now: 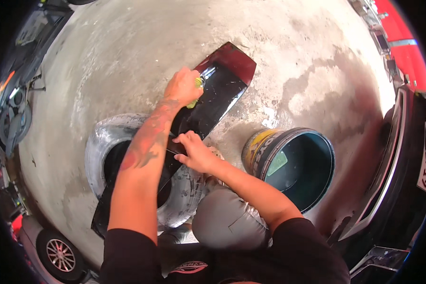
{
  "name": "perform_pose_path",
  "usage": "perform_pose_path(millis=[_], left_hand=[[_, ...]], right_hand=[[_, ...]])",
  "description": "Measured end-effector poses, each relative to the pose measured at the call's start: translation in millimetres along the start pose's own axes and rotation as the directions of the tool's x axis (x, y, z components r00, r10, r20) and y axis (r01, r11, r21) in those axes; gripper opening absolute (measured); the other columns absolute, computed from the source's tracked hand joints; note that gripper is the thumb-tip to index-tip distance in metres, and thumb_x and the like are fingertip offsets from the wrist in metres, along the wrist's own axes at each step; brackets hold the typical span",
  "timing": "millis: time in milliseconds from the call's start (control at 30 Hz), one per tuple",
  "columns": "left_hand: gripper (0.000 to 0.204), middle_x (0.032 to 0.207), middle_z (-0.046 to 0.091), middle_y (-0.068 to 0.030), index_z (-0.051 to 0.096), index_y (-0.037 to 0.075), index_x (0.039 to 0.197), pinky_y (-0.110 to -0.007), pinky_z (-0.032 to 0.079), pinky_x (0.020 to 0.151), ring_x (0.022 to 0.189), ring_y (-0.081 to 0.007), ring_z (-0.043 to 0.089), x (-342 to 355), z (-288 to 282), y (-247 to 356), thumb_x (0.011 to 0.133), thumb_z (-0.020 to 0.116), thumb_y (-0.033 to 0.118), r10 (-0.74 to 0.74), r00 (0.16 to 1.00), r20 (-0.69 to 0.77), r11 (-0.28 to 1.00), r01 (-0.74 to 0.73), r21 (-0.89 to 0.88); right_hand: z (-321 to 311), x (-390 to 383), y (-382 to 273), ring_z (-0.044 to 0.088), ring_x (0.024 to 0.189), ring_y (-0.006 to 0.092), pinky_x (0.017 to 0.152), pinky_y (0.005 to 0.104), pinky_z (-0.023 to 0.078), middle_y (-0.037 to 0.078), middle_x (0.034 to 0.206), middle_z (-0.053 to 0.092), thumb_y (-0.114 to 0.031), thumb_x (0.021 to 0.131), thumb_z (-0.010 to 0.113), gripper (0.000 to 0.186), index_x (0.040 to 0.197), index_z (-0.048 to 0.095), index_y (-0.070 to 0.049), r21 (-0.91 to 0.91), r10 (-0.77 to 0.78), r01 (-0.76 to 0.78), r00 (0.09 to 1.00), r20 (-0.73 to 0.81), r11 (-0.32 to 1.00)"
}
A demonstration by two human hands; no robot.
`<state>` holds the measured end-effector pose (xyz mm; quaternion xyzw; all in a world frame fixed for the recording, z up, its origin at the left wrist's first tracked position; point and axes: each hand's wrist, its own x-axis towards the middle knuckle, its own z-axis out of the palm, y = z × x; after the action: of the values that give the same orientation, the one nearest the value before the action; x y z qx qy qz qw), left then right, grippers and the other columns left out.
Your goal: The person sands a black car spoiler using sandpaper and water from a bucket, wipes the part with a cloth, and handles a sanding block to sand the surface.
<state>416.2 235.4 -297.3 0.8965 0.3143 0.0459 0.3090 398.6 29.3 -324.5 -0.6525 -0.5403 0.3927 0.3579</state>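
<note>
My left hand (pixel 181 86) is closed on a yellow-green pad (pixel 193 100), pressed on a long glossy black panel (pixel 218 95) with a dark red far end. Lower down, my right hand (pixel 194 151) grips the panel with bent fingers and thumb. The panel slants across a scuffed grey tyre (pixel 95 149), whose middle is partly hidden by the panel and my left forearm.
A bucket (pixel 322 165) with dark water and a pale green item inside stands right of the tyre on the stained concrete floor (pixel 109 57). A dark car body (pixel 383 199) lines the right edge; a wheel (pixel 60 254) and dark machinery (pixel 15 109) are at left.
</note>
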Motion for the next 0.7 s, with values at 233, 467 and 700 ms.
perform_pose_path(millis=[233, 467, 700], left_hand=[[0.047, 0.134, 0.058, -0.0249, 0.068, 0.003, 0.119, -0.043, 0.049, 0.1, 0.117, -0.0385, 0.062, -65.9, -17.6, -19.8, 0.073, 0.076, 0.013, -0.163, 0.983, 0.088, 0.981, 0.152, 0.119], [0.036, 0.097, 0.071, -0.0221, 0.066, -0.002, 0.106, -0.043, 0.055, 0.082, 0.089, -0.0387, 0.07, -111.9, -46.9, 21.6, 0.074, 0.072, 0.013, -0.158, 0.982, -0.102, 0.97, 0.135, -0.204], [0.058, 0.129, 0.06, -0.0243, 0.059, 0.001, 0.127, -0.044, 0.045, 0.102, 0.12, -0.0376, 0.058, -327.2, -39.5, -64.8, 0.076, 0.077, 0.02, -0.622, 0.681, -0.386, 0.776, 0.602, -0.19]], right_hand=[[-7.6, 8.3, -13.4, 0.051, 0.107, 0.0383, 0.098, 0.0455, 0.045, 0.019, 0.11, 0.051, -0.011, 0.081, 0.076, 0.047, 0.123, 0.054, -0.006, -0.015, -0.032, 0.033, 0.999, 0.015, 0.999], [14.1, -8.0, -15.6, 0.055, 0.105, 0.0273, 0.083, 0.0399, 0.045, 0.006, 0.111, 0.062, -0.018, 0.088, 0.057, 0.034, 0.118, 0.071, -0.023, -0.433, -0.277, 0.243, 0.961, -0.017, 0.868], [-56.8, 35.1, 9.8, 0.061, 0.091, 0.03, 0.07, 0.0437, 0.051, 0.007, 0.106, 0.064, -0.025, 0.08, 0.074, 0.041, 0.12, 0.066, -0.025, -0.716, -0.17, 0.003, 0.972, -0.161, 0.698]])
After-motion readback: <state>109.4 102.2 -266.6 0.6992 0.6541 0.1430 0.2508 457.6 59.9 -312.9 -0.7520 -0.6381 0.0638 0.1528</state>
